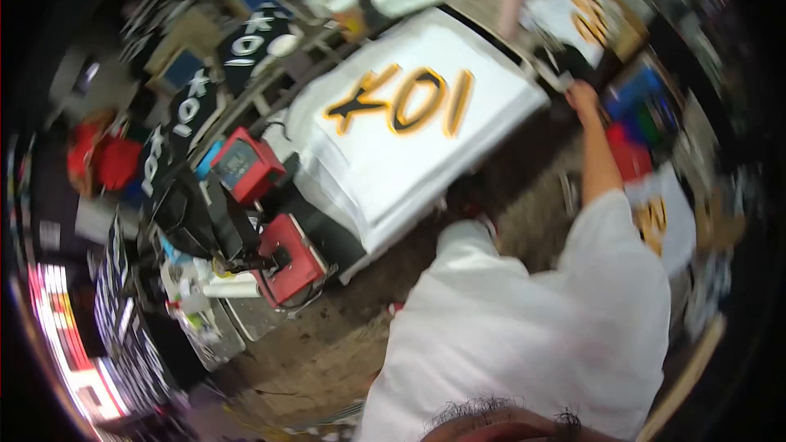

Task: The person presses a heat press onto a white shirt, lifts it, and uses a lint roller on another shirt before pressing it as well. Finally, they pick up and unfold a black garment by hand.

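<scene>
My right arm reaches out to the upper right, and my right hand (583,98) is at the far right corner of the printing table. Its fingers look curled beside a dark object with a pale edge (563,64); blur hides what they hold, if anything. To the left of the hand lies a stack of white fabric sheets (393,176), the top one bearing the letters KOI (417,102) in black and orange. Beyond the hand is another white printed piece (565,12) with orange and black lettering. My left hand is out of view.
A red heat press (295,258) with a red control box (246,165) stands at the left. Black KOI prints (192,102) lie behind it. Paint tubs (348,15) and a pink bottle (512,4) line the back. A white printed piece (667,217) hangs at right.
</scene>
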`<control>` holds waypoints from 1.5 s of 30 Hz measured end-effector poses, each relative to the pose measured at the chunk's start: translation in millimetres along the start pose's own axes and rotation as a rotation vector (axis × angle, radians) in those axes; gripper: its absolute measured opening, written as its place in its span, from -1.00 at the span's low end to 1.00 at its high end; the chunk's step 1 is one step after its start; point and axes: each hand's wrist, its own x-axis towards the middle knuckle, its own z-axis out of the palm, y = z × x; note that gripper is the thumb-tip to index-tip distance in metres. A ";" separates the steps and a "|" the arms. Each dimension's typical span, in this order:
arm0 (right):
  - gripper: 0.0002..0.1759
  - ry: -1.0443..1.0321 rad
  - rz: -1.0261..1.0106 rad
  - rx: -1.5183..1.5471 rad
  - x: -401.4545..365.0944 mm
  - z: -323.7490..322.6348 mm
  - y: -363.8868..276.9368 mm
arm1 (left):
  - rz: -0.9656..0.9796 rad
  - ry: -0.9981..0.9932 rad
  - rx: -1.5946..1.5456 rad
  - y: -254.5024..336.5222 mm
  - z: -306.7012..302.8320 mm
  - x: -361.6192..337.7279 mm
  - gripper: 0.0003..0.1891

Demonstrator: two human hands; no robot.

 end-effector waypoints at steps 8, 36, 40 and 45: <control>-0.12 0.175 -0.181 -0.752 146.1 28.5 44.6 | 0.206 0.145 -0.145 257.2 112.7 -7.5 -0.66; -0.84 -0.424 -1.352 0.126 -106.6 -50.9 -441.1 | 0.940 0.031 -0.411 582.7 86.0 -217.4 -0.70; -0.86 -1.377 -1.005 0.490 -283.9 -7.8 -450.1 | 1.227 -0.077 -0.384 544.9 32.1 -272.2 -0.26; -0.84 -2.067 -0.844 0.242 -504.1 119.7 -417.4 | 1.312 0.295 -0.134 425.2 -18.3 -272.7 -0.19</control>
